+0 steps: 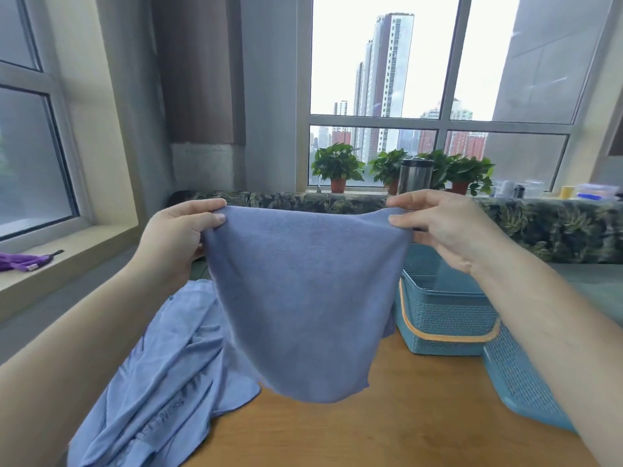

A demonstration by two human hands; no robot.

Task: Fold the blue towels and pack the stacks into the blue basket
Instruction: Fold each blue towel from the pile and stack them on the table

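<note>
On my feed both hands are raised at the centre of the view, holding one blue towel [303, 298] spread between them above the tabletop [397, 429]. The left hand [182, 230] pinches the towel's upper corner at 10 o'clock of the cloth, thumb in front and fingers curled over the edge. The right hand [438, 224] pinches the opposite upper corner at 2 o'clock in the same way. The top edge sags a little between the two grips and the rest of the towel hangs loose. I cannot tell whether its lowest edge touches the wood.

At 7 o'clock of the hanging towel, a heap of lighter blue cloth [161, 382] lies crumpled on the tabletop, with faint lettering on one fold. The towel hides part of it from me.

At 3 o'clock of the towel the blue basket [441, 308] stands upright on the tabletop, with woven-look walls and an orange handle [448, 337] folded down across its front. The right wrist crosses in front of its far rim. Just beside the basket, at its 5 o'clock, a flat blue perforated lid [519, 382] lies on the tabletop, partly covered by the right forearm.

At 12 o'clock, beyond the hands, a leaf-patterned cover [539, 224] runs across the view. Behind it a window sill carries potted plants [337, 166] and a steel flask [415, 175]. At 9 o'clock a purple item [23, 261] rests on a second sill.
</note>
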